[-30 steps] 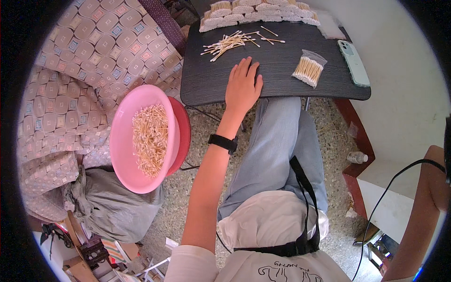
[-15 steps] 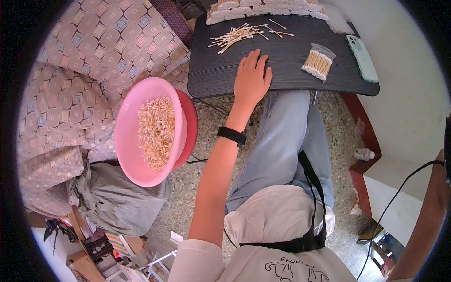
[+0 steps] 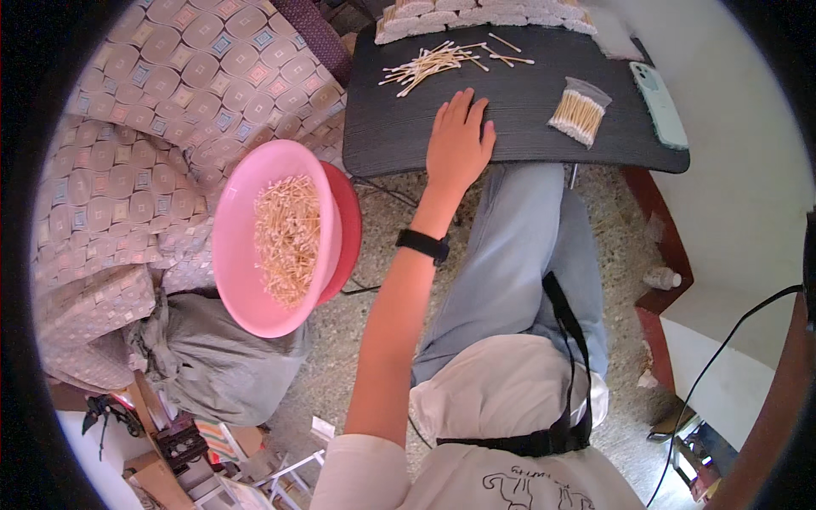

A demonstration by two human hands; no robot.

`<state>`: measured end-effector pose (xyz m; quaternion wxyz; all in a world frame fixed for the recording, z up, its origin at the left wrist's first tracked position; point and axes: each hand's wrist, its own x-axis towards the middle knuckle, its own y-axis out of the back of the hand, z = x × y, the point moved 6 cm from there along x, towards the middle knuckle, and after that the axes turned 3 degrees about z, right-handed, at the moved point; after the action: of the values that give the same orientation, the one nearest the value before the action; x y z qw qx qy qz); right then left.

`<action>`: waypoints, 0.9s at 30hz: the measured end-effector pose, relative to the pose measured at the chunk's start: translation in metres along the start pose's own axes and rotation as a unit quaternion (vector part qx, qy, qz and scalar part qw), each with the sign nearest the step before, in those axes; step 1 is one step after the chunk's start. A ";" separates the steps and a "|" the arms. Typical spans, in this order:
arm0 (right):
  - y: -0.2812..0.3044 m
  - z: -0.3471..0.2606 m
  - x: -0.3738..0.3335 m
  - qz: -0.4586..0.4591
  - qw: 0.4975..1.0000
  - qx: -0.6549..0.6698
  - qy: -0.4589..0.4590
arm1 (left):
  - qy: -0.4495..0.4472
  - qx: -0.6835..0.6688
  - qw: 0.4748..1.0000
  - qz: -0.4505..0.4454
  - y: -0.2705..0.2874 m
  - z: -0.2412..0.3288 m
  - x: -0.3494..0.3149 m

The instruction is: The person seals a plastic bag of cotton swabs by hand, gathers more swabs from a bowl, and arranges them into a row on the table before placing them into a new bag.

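My left hand (image 3: 460, 138) lies flat on the near edge of the black table (image 3: 518, 102), fingers stretched out, holding nothing. Just beyond its fingertips is a loose pile of cotton swabs (image 3: 432, 66), with a few more swabs (image 3: 508, 59) strewn to the right. A clear bag of cotton swabs (image 3: 580, 112) rests on the table to the right of the hand. At the far right edge of the view part of my right arm (image 3: 778, 382) shows, raised; its hand is out of the picture.
Stacked swab packs (image 3: 484, 17) line the table's far edge. A pale green phone (image 3: 659, 104) lies at its right. Left of my arm, a pink basin (image 3: 234, 255) of loose swabs sits tilted on a red support (image 3: 347, 225). A patterned sofa (image 3: 136, 170) stands further left.
The whole view has shifted very slightly. My left hand stays flat in the same spot on the table, and the swabs have not moved.
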<state>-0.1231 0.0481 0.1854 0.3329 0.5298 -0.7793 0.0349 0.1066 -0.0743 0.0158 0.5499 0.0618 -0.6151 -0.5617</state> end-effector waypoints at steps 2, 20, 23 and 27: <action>0.006 0.000 0.003 -0.010 1.000 -0.002 0.004 | 0.004 0.008 1.000 -0.017 0.001 -0.001 -0.004; 0.002 0.004 0.001 -0.033 0.999 0.041 -0.016 | -0.004 0.000 1.000 -0.002 0.001 0.000 -0.001; -0.002 0.005 -0.001 -0.038 0.998 0.049 -0.021 | 0.002 -0.008 1.000 0.001 0.002 0.000 -0.001; 0.000 0.005 0.001 -0.048 0.997 0.056 -0.016 | -0.004 0.003 1.000 -0.003 0.004 0.000 -0.003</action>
<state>-0.1259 0.0451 0.1823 0.2911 0.5851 -0.7550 0.0540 0.1098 -0.0708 0.0177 0.5455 0.0626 -0.6187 -0.5619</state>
